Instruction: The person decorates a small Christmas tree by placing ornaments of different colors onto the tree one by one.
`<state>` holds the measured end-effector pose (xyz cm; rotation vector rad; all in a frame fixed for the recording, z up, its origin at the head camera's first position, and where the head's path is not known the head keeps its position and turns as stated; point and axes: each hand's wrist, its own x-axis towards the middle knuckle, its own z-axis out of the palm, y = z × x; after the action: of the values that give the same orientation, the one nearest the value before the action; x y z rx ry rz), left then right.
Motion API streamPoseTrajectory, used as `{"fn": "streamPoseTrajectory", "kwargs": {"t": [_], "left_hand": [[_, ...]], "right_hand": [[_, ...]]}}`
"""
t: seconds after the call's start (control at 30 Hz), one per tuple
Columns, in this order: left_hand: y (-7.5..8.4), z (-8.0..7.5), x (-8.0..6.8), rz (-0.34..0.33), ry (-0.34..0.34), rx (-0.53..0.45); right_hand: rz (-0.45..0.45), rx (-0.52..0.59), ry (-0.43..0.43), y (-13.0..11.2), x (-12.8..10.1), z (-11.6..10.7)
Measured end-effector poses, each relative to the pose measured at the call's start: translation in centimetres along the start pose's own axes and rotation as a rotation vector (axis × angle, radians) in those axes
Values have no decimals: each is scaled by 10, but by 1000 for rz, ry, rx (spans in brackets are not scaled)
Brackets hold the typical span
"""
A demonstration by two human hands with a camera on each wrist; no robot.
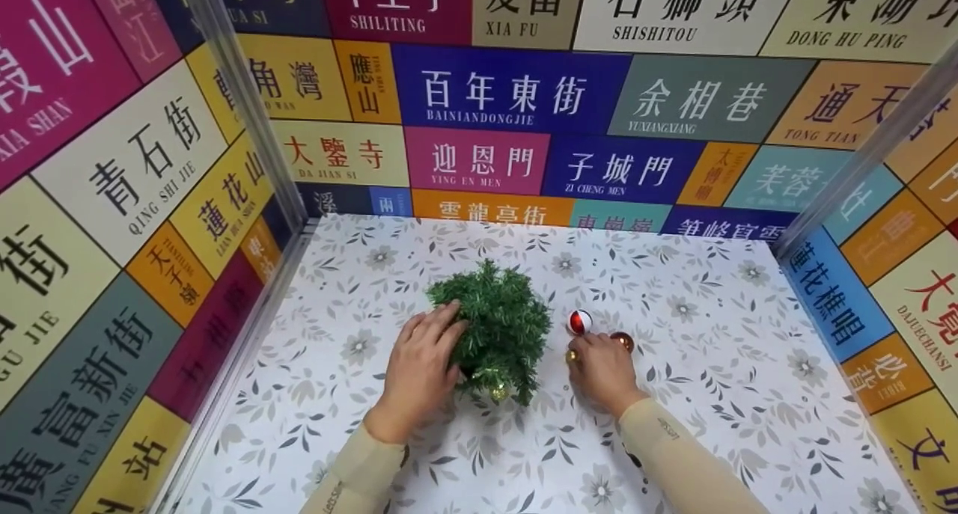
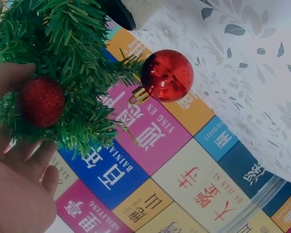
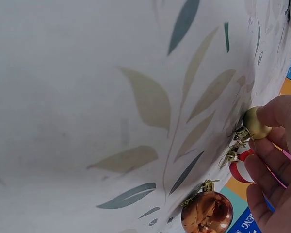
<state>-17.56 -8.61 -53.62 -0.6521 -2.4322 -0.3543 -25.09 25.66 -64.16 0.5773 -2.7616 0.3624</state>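
Observation:
A small green artificial Christmas tree [image 1: 494, 312] is on the patterned white tabletop. My left hand [image 1: 423, 357] holds its left side, fingers among the branches. In the left wrist view, that hand lies around a glittery red ball [image 2: 42, 102] in the foliage, and a shiny red ball [image 2: 167, 75] hangs from a branch tip. A gold ornament [image 1: 500, 389] shows low on the tree's near side. To the right, my right hand [image 1: 606, 372] pinches a small gold ball [image 3: 257, 124] between thumb and fingers, close to the tabletop.
Beside my right hand are a red-and-white ball [image 1: 580, 321] and a shiny copper ball [image 1: 622, 341]. Colourful sign-covered walls [image 1: 509, 87] enclose the table [image 1: 359, 289] at the back and both sides.

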Motion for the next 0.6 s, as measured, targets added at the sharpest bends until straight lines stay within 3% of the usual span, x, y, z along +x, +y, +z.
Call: {"fn": "streamPoseTrajectory", "kwargs": {"t": [0.6], "left_hand": [[-9,0,2,11,12,12]], "right_hand": [[-28,5,72,1,-1,3]]}}
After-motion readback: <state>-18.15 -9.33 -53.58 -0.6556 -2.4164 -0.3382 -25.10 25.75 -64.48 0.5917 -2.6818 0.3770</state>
